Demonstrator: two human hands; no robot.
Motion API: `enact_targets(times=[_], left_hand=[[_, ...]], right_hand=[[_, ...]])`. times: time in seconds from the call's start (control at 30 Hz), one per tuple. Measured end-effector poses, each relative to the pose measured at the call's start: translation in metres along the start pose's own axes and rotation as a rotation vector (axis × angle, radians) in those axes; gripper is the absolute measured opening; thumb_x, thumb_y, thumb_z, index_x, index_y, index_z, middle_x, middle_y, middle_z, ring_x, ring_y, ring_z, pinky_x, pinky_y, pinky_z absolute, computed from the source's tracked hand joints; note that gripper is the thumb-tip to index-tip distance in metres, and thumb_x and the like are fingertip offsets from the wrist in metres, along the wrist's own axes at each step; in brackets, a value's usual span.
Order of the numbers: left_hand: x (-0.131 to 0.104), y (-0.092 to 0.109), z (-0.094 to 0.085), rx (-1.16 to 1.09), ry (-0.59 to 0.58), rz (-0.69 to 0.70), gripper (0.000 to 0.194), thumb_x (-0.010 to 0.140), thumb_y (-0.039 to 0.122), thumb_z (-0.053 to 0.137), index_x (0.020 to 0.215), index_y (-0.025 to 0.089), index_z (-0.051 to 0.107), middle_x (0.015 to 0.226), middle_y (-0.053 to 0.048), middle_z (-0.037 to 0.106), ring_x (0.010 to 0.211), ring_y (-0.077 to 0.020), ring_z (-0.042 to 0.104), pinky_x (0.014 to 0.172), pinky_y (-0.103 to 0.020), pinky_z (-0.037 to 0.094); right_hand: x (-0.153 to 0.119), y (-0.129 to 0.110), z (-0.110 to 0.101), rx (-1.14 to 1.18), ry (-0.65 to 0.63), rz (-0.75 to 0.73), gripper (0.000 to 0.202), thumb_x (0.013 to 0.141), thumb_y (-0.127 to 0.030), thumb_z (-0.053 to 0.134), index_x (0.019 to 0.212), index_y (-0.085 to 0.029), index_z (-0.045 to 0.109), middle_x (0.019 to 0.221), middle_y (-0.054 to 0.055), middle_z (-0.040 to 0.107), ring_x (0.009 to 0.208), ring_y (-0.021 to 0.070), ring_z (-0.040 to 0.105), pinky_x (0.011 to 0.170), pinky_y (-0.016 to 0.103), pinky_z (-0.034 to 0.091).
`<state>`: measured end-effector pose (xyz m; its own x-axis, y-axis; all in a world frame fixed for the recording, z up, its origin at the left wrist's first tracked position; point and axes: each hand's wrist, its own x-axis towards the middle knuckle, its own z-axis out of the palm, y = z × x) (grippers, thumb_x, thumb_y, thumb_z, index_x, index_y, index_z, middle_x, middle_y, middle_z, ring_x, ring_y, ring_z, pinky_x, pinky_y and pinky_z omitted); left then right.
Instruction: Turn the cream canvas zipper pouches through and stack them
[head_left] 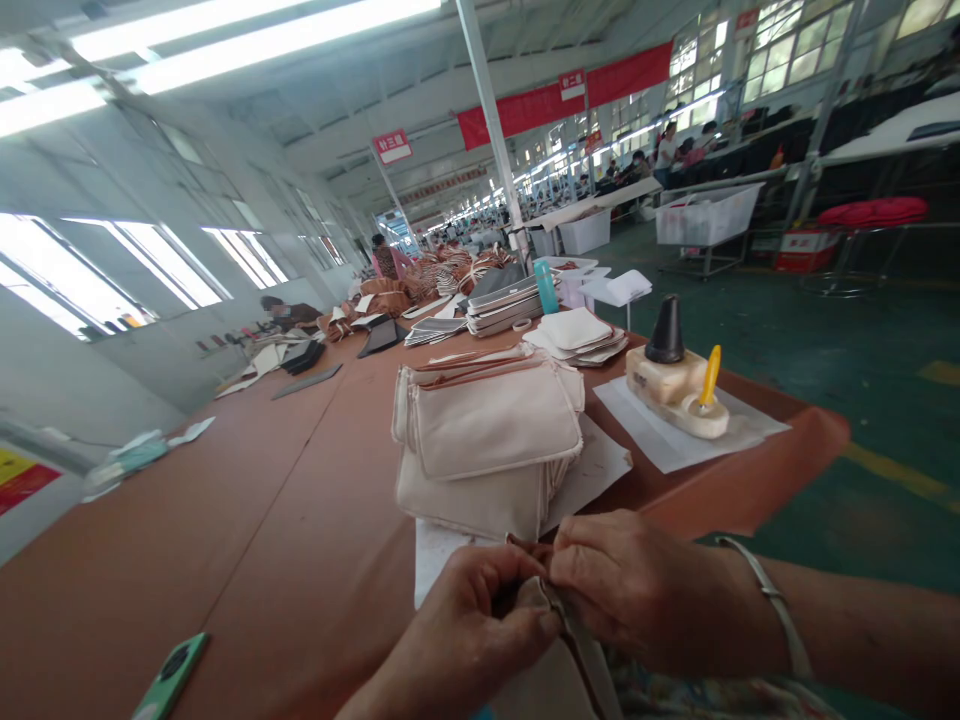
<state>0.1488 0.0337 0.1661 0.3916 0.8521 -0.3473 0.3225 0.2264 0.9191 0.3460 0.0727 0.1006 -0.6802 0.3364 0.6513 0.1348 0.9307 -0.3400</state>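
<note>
Close to my body, both hands pinch the edge of a cream leather piece (551,680) with a dark brown seam or opening along it. My left hand (480,625) has thumb and fingers closed on one side of that edge. My right hand (637,580), with a pale bangle on the wrist, grips the same edge further up, fingers touching the left ones. The fingertips partly hide the edge. Just beyond stands a stack of cream leather pieces (495,420) with brown edges, lying on white paper (433,560).
Right of the stack, a glue pot with a black cone (666,330) and a yellow-handled tool (710,375) sit on paper (652,440). A green phone (174,675) lies on the brown table (300,540) at left. More piles (506,305) stand behind; people sit further off.
</note>
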Motion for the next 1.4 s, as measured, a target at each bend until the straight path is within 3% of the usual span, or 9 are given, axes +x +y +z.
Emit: enact_targets(times=[0.13,0.3,0.4,0.53,0.77,0.9,1.03,1.23,1.4], left_hand=[[0.004,0.003,0.001,0.026,-0.067,-0.028,0.015,0.080,0.025,0.061,0.080,0.011,0.063,0.069,0.001,0.045,0.063,-0.0092,0.032,0.055,-0.022,0.025],[0.008,-0.001,-0.001,-0.148,-0.130,-0.095,0.035,0.074,0.043,0.074,0.085,0.011,0.064,0.068,0.001,0.048,0.057,-0.0074,0.035,0.052,-0.020,0.026],[0.008,-0.002,-0.004,-0.198,-0.097,-0.061,0.038,0.068,0.044,0.080,0.078,0.010,0.066,0.068,0.000,0.050,0.057,-0.0069,0.036,0.052,-0.020,0.025],[0.005,-0.002,-0.009,-0.245,-0.111,-0.060,0.037,0.067,0.042,0.081,0.081,0.010,0.069,0.073,-0.002,0.054,0.060,-0.0087,0.042,0.055,-0.020,0.030],[0.006,-0.006,-0.015,-0.241,-0.136,-0.041,0.032,0.070,0.039,0.080,0.082,0.011,0.069,0.072,-0.001,0.052,0.061,-0.0086,0.041,0.056,-0.021,0.029],[0.007,-0.003,-0.015,-0.167,-0.188,-0.040,0.033,0.073,0.040,0.077,0.082,0.010,0.066,0.076,-0.002,0.051,0.065,-0.0098,0.041,0.058,-0.023,0.030],[0.007,-0.002,-0.015,-0.106,-0.172,-0.038,0.035,0.075,0.043,0.075,0.079,0.011,0.061,0.071,0.000,0.045,0.061,-0.0081,0.034,0.056,-0.022,0.026],[0.008,-0.012,-0.016,-0.092,-0.063,-0.090,0.041,0.071,0.047,0.077,0.070,0.015,0.051,0.064,0.002,0.043,0.057,-0.0079,0.034,0.052,-0.023,0.022],[0.012,-0.017,-0.012,-0.191,0.010,-0.080,0.045,0.063,0.050,0.081,0.074,0.013,0.058,0.065,0.000,0.049,0.058,-0.0088,0.038,0.054,-0.023,0.025]], right_hand=[[0.010,0.014,-0.004,0.062,-0.013,0.000,0.009,0.076,-0.007,0.052,0.078,-0.015,0.056,0.073,0.005,0.053,0.065,0.0155,0.044,0.056,0.029,0.031],[0.021,0.041,-0.012,0.809,-0.273,0.488,0.010,0.075,-0.012,0.051,0.081,-0.014,0.059,0.066,-0.002,0.056,0.057,0.0086,0.047,0.053,0.019,0.036],[0.021,0.041,-0.015,1.063,-0.228,0.515,0.009,0.081,-0.022,0.057,0.082,-0.013,0.058,0.071,0.000,0.055,0.062,0.0094,0.050,0.057,0.019,0.040],[0.014,0.025,-0.016,1.044,0.041,0.373,0.021,0.092,-0.032,0.052,0.092,-0.013,0.059,0.095,0.007,0.056,0.086,0.0158,0.054,0.078,0.028,0.046],[0.006,0.014,0.003,0.747,0.137,0.185,0.010,0.092,-0.025,0.054,0.091,-0.015,0.055,0.086,0.006,0.055,0.076,0.0136,0.053,0.070,0.026,0.043],[0.004,0.014,0.004,0.644,0.105,0.190,0.010,0.095,-0.022,0.045,0.090,-0.015,0.052,0.086,0.005,0.056,0.075,0.0127,0.052,0.069,0.025,0.042],[0.004,0.017,0.001,0.703,-0.014,0.260,0.018,0.096,-0.031,0.044,0.093,-0.016,0.053,0.086,0.004,0.055,0.075,0.0125,0.050,0.068,0.024,0.041],[0.008,0.018,-0.003,0.752,-0.131,0.388,0.030,0.099,-0.040,0.041,0.083,-0.016,0.050,0.079,0.001,0.053,0.069,0.0107,0.044,0.063,0.021,0.037],[0.012,0.011,-0.012,0.752,-0.186,0.492,0.036,0.100,-0.044,0.037,0.086,-0.015,0.054,0.083,0.002,0.056,0.072,0.0112,0.046,0.064,0.021,0.038]])
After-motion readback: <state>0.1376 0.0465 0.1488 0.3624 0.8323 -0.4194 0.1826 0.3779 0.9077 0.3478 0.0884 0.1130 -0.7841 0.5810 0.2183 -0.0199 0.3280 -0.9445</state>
